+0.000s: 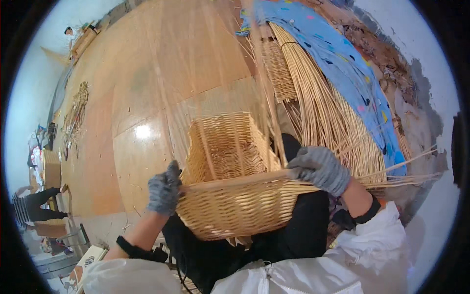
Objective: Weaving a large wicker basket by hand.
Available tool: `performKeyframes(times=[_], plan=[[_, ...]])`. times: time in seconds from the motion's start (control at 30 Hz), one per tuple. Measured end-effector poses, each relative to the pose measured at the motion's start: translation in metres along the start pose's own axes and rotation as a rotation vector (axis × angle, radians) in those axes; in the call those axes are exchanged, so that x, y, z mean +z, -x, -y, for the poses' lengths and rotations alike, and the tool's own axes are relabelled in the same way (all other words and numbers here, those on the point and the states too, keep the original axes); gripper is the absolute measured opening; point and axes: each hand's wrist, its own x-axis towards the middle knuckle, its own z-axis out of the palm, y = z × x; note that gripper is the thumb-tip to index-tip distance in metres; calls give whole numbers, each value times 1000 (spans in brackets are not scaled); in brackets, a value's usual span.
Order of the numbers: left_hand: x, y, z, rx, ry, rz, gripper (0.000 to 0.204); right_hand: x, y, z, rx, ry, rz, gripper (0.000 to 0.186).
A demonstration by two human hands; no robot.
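Note:
An unfinished wicker basket (235, 210), rectangular and pale yellow, rests tilted on my lap between my knees. Long loose willow rods rise from its walls, several of them blurred across the view. My left hand (165, 191), in a grey knit glove, is closed on the basket's near left corner, thumb up beside the rim. At the near right corner my right hand (320, 169), gloved alike, is closed round the end of the rim; its fingertips are partly hidden. A flat band of rods (235, 182) runs along the near rim between both hands. Loose rods (391, 176) stick out rightward beneath my right hand.
A large bundle of peeled rods (323, 98) lies at the right, partly under a blue patterned cloth (342, 54). A woven wicker panel (279, 68) lies beside it. Scattered trimmings (76, 115) are on the left floor. Another person (39, 206) is at the far left.

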Motion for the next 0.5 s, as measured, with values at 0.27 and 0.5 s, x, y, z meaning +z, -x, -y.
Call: performKeyframes(times=[0.27, 0.5], plan=[[5, 2, -3, 93, 157, 17, 48, -27, 7, 1, -24, 126, -233, 27], [-14, -11, 37, -65, 517, 75, 50, -44, 145, 12, 213, -1070, -155, 25]])
